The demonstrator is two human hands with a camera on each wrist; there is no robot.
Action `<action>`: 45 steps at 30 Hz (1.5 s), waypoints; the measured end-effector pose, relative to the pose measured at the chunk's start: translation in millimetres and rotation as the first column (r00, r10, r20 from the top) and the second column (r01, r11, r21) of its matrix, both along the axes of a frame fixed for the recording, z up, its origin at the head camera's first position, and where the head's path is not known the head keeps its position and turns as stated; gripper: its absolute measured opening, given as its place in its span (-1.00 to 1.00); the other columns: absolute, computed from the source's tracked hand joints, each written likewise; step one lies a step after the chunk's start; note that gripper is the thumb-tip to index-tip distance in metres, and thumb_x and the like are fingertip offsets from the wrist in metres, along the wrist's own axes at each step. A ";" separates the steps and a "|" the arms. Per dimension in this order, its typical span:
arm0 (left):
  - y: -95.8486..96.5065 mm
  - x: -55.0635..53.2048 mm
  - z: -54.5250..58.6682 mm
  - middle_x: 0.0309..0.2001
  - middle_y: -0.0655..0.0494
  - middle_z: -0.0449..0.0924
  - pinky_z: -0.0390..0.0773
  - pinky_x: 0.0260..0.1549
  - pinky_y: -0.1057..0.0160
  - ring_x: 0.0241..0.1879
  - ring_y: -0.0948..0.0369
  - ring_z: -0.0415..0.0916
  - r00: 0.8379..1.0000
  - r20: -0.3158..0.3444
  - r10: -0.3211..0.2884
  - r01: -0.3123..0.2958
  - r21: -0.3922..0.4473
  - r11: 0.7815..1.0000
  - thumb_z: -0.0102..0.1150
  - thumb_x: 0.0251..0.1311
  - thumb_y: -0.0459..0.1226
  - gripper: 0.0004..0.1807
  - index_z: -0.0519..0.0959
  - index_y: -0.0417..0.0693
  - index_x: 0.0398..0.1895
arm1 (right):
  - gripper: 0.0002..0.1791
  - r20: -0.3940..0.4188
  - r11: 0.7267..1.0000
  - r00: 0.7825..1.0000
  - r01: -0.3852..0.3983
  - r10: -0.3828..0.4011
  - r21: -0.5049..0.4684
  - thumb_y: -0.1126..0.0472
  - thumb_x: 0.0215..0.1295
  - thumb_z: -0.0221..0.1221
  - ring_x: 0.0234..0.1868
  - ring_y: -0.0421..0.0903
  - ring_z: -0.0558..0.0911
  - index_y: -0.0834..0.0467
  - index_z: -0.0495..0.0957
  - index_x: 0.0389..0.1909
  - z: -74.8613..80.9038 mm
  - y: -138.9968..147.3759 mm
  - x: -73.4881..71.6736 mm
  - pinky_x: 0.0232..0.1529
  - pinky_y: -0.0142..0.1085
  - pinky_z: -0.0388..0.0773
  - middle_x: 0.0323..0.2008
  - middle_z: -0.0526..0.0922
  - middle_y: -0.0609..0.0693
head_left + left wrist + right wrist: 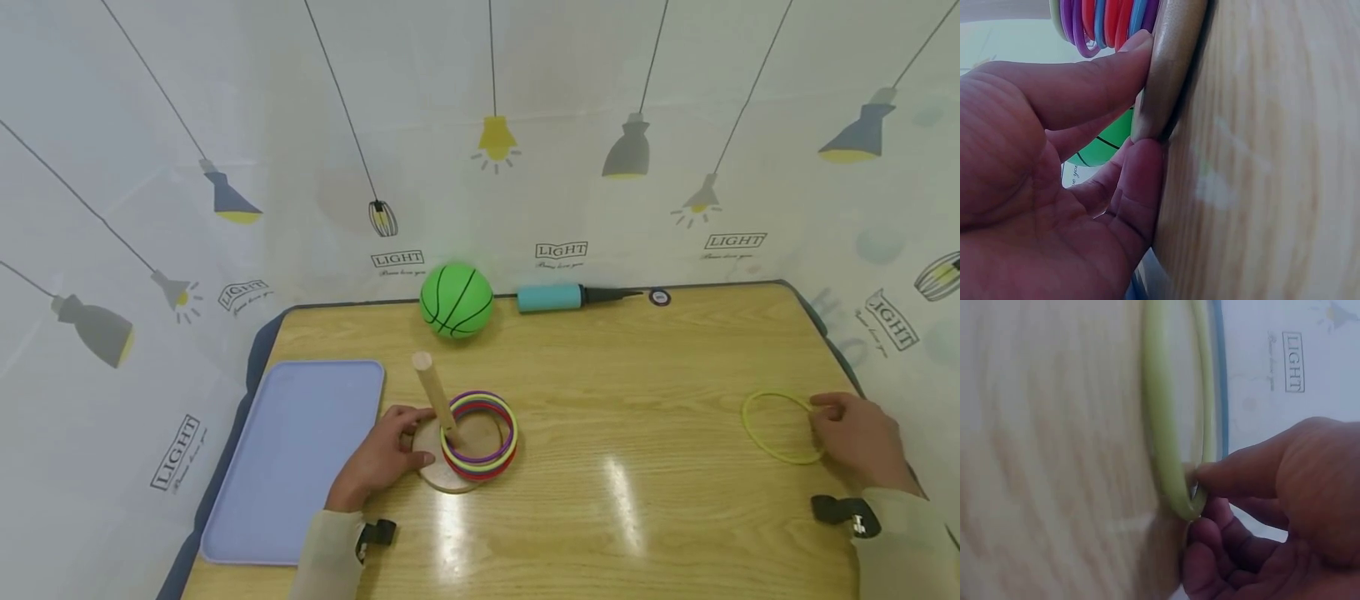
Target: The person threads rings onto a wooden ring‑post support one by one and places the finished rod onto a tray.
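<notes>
My left hand (382, 450) grips the edge of a round wooden base (442, 482) on the table, its thumb on the upper face and fingers at the rim. A wooden peg (435, 387) rises from the base, leaning in the head view. Several coloured rings (1110, 25), purple, red, blue and yellow, are stacked around the peg. At the table's right side, my right hand (858, 437) pinches a yellow-green ring (1163, 394) by its near end, between thumb and fingers. In the right wrist view this ring lies close along the wooden surface.
A lavender tray (315, 450) lies left of the base. Along the back edge are a green ball (456, 300), a blue hand pump (551, 298) with a black nozzle, and a small round item (660, 297). A lamp-printed curtain (562, 183) stands behind the wooden table (637, 400).
</notes>
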State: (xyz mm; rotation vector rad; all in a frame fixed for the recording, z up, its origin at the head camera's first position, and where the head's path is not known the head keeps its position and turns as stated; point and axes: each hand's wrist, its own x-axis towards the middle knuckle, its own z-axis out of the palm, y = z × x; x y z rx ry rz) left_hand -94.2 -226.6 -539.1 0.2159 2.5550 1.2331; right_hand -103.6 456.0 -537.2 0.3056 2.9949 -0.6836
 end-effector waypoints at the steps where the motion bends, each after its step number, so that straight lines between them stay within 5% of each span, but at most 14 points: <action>1: -0.4 -0.2 -0.6 0.18 -0.08 0.49 0.56 0.08 0.08 0.16 0.00 0.50 1.000 -0.002 -0.002 0.002 -0.001 1.000 0.55 0.16 -0.36 -0.29 0.57 0.03 0.42 | -0.55 0.013 1.000 1.000 -0.005 0.005 0.000 0.28 0.42 -0.02 -0.18 0.30 0.62 0.49 0.55 0.17 1.7 -1.6 0.3 -0.32 -0.16 0.40 -0.12 0.66 0.45; 9: -1.2 -0.7 -3.3 0.19 -0.07 0.49 0.54 0.09 0.08 0.16 0.00 0.48 1.000 -0.003 0.001 -0.001 0.008 1.000 0.55 0.16 -0.35 -0.29 0.57 0.05 0.42 | -0.54 0.014 0.997 0.999 -0.050 0.051 -0.061 0.19 0.56 0.07 -0.09 0.37 0.65 0.50 0.49 0.23 -2.2 -10.1 -3.5 -0.27 -0.08 0.52 -0.05 0.65 0.50; 15: -1.8 -0.6 -3.8 0.19 -0.10 0.48 0.55 0.07 0.10 0.15 -0.02 0.49 1.000 -0.017 -0.009 0.009 0.017 1.000 0.56 0.15 -0.35 -0.29 0.58 0.02 0.41 | -0.46 0.015 0.970 0.997 -0.066 0.072 -0.233 0.12 0.65 0.02 -0.35 -0.18 0.71 0.51 0.36 0.36 9.1 -28.7 -2.4 -0.42 -0.30 0.63 0.00 0.62 0.50; 20: -1.5 0.4 -2.8 0.17 -0.12 0.49 0.56 0.04 0.11 0.13 -0.04 0.51 0.999 -0.036 -0.010 0.011 0.018 1.000 0.56 0.14 -0.36 -0.30 0.59 0.00 0.39 | -0.42 0.002 0.930 0.996 -0.079 0.086 -0.360 0.13 0.69 -0.03 -0.41 -0.28 0.73 0.51 0.25 0.44 24.3 -46.2 -4.3 -0.37 -0.27 0.73 0.05 0.57 0.49; 22: -1.2 0.5 -2.3 0.18 -0.11 0.49 0.56 0.04 0.11 0.13 -0.03 0.51 0.999 -0.032 -0.009 0.010 0.015 1.000 0.56 0.14 -0.37 -0.30 0.59 0.02 0.40 | -0.42 -0.017 0.916 0.996 -0.088 0.088 -0.392 0.12 0.69 -0.01 -0.40 -0.26 0.75 0.50 0.25 0.44 29.9 -52.7 -5.8 -0.35 -0.27 0.74 0.00 0.61 0.39; 28: -0.7 -0.3 -3.3 0.19 -0.09 0.48 0.56 0.07 0.08 0.14 -0.03 0.51 1.000 -0.021 -0.007 0.007 0.008 1.000 0.54 0.16 -0.38 -0.30 0.57 0.03 0.41 | -0.50 -0.094 0.874 0.991 -0.127 0.094 -0.470 0.13 0.66 0.08 -0.40 -0.22 0.77 0.37 0.32 0.39 46.9 -71.8 -8.2 -0.33 -0.30 0.75 -0.26 0.64 -0.32; 33: -1.1 -0.4 -4.9 0.19 -0.08 0.48 0.54 0.11 0.02 0.14 -0.02 0.53 1.000 -0.026 0.000 0.000 0.008 1.000 0.55 0.16 -0.36 -0.30 0.58 0.05 0.41 | -0.74 -0.190 0.832 0.977 -0.182 0.094 -0.524 0.18 0.63 0.13 -0.42 -0.18 0.79 -0.07 0.43 0.22 65.3 -93.4 -8.1 -0.35 -0.31 0.74 -0.28 0.66 -0.36; 36: -1.5 -0.3 -5.7 0.20 -0.08 0.48 0.55 0.13 -0.02 0.16 -0.03 0.54 1.000 -0.028 0.001 -0.001 0.006 1.000 0.54 0.17 -0.34 -0.31 0.57 0.06 0.42 | -0.71 -0.253 0.800 0.963 -0.228 0.099 -0.555 0.24 0.61 0.14 -0.45 -0.17 0.79 -0.19 0.43 0.17 75.9 -108.9 -9.1 -0.37 -0.31 0.74 -0.28 0.68 -0.31; 40: -2.3 -0.8 -7.2 0.21 -0.08 0.48 0.56 0.11 -0.02 0.17 -0.03 0.53 1.000 -0.025 -0.002 0.002 0.008 1.000 0.54 0.19 -0.33 -0.31 0.57 0.08 0.42 | -0.68 -0.324 0.754 0.941 -0.280 0.094 -0.595 0.31 0.58 0.15 -0.48 -0.17 0.77 -0.11 0.48 0.20 88.5 -132.7 -10.3 -0.39 -0.32 0.74 -0.27 0.70 -0.23; 42: -2.5 -1.2 -8.1 0.21 -0.08 0.48 0.57 0.11 -0.01 0.17 -0.03 0.52 1.000 -0.020 -0.004 0.005 0.014 1.000 0.54 0.19 -0.33 -0.31 0.57 0.08 0.42 | -0.68 -0.349 0.709 0.934 -0.297 0.076 -0.640 0.32 0.57 0.16 -0.48 -0.17 0.76 -0.05 0.52 0.21 94.3 -145.1 -10.5 -0.40 -0.34 0.73 -0.26 0.71 -0.19; 45: -2.9 -1.6 -9.0 0.21 -0.07 0.47 0.57 0.11 0.00 0.17 -0.02 0.50 1.000 -0.022 -0.008 0.008 0.015 1.000 0.53 0.20 -0.33 -0.31 0.56 0.08 0.42 | -0.68 -0.371 0.598 0.928 -0.321 0.043 -0.734 0.35 0.55 0.18 -0.47 -0.17 0.76 0.05 0.55 0.22 102.5 -163.4 -9.9 -0.40 -0.34 0.73 -0.25 0.73 -0.12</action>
